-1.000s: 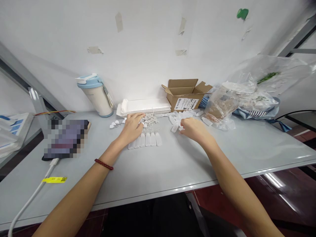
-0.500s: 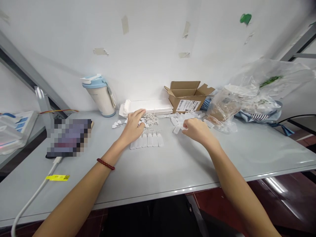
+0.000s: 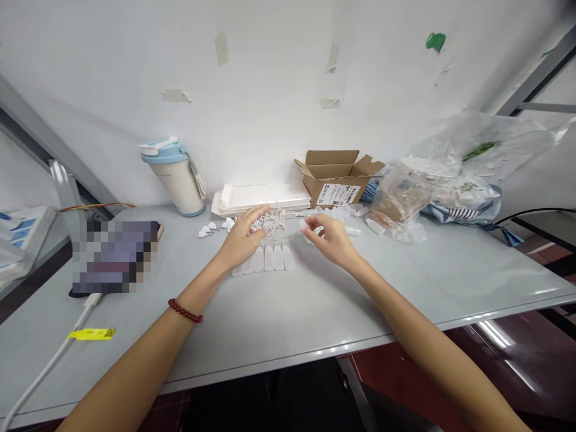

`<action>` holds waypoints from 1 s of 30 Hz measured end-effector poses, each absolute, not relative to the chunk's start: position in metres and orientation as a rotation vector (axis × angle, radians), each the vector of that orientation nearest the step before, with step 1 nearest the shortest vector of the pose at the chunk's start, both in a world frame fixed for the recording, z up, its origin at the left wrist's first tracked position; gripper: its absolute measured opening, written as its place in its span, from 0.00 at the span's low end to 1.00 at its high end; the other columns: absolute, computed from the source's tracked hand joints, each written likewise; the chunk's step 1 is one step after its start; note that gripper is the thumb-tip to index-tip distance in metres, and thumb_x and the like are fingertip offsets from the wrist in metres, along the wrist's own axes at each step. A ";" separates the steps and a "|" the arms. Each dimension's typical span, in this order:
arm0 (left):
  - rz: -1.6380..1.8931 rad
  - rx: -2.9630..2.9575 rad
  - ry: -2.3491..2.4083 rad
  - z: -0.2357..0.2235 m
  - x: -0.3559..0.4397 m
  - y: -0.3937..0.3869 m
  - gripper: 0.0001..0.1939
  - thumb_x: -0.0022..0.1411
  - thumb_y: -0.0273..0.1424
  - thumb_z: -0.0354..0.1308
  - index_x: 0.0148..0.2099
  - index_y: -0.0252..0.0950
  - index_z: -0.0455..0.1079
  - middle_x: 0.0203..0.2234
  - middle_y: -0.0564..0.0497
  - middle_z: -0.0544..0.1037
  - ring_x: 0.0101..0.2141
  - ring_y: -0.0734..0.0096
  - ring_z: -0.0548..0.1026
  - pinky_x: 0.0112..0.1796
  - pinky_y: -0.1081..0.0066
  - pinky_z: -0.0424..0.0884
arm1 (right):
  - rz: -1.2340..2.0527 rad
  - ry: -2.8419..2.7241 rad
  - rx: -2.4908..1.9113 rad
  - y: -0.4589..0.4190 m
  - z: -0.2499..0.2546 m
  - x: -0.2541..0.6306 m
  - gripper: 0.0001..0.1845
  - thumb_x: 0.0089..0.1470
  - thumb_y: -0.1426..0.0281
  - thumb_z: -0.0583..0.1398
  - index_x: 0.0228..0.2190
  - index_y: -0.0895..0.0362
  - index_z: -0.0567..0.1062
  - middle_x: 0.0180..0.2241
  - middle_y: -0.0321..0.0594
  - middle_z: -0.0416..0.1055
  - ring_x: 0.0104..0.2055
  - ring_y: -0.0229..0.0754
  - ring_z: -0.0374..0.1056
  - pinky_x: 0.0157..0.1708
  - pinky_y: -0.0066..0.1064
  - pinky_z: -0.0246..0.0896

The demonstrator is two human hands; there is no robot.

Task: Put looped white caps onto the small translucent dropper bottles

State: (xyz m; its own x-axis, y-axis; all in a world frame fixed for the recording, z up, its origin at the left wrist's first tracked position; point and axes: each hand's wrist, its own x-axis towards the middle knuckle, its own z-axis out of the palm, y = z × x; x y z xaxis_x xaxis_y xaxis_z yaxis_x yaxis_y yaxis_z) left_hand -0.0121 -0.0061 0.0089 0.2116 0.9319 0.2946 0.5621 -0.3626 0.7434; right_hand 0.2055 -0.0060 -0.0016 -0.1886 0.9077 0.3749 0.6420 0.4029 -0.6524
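My left hand (image 3: 244,239) hovers over the edge of a tangle of white cords (image 3: 275,221), its fingers stretched out and thumb apart, with nothing seen in it. To the right, my right hand (image 3: 332,240) pinches a small translucent plastic sleeve (image 3: 303,224) between thumb and fingertips; part of it is hidden by the fingers. Below the cords, several translucent sleeves (image 3: 269,259) lie in a row with cord ends at their tops. Small white rounded pieces (image 3: 207,229) lie left of my left hand. More loose translucent sleeves (image 3: 338,213) are heaped behind my right hand.
At the back stand a cup with a blue lid (image 3: 175,177), stacked white flat boxes (image 3: 265,195) and an open cardboard box (image 3: 336,180). A clear plastic bag (image 3: 400,198) sits at right. On the left lies a phone (image 3: 114,258) with a white cable (image 3: 49,354).
My right hand has moved left from the heap of sleeves, bringing a translucent sleeve in its fingertips. My left hand stays near the cords. The whole view has shifted slightly.
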 end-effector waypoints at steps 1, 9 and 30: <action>1.018 1.981 1.355 0.011 -0.011 -0.008 0.27 0.56 0.28 0.49 0.59 0.40 0.63 0.60 0.50 0.63 0.54 0.59 0.64 0.46 0.61 0.67 | 0.455 -1.914 -1.305 -0.005 -0.004 0.205 0.10 0.54 0.66 0.56 0.36 0.59 0.72 0.36 0.44 0.73 0.37 0.41 0.69 0.31 0.30 0.63; 0.990 2.056 1.247 0.013 -0.004 -0.024 0.26 0.57 0.28 0.49 0.58 0.43 0.63 0.59 0.51 0.63 0.56 0.60 0.62 0.45 0.61 0.67 | 0.567 -1.877 -1.134 -0.006 -0.007 0.198 0.12 0.56 0.64 0.54 0.38 0.58 0.70 0.40 0.46 0.71 0.36 0.42 0.69 0.28 0.31 0.67; 1.015 1.879 1.159 0.022 -0.001 -0.034 0.21 0.57 0.30 0.52 0.54 0.39 0.68 0.55 0.48 0.68 0.49 0.62 0.68 0.44 0.63 0.69 | 0.581 -1.938 -1.049 -0.012 -0.009 0.191 0.17 0.59 0.67 0.52 0.48 0.57 0.69 0.41 0.48 0.69 0.38 0.43 0.68 0.31 0.35 0.69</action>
State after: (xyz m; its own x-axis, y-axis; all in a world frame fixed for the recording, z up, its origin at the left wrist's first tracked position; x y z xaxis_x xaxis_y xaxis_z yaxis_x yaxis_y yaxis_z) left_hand -0.0012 -0.0335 0.0216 0.2938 0.9210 0.2558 0.3756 -0.3573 0.8551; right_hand 0.1907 -0.0118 -0.0087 -0.3007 0.8396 0.4525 0.4524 0.5432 -0.7073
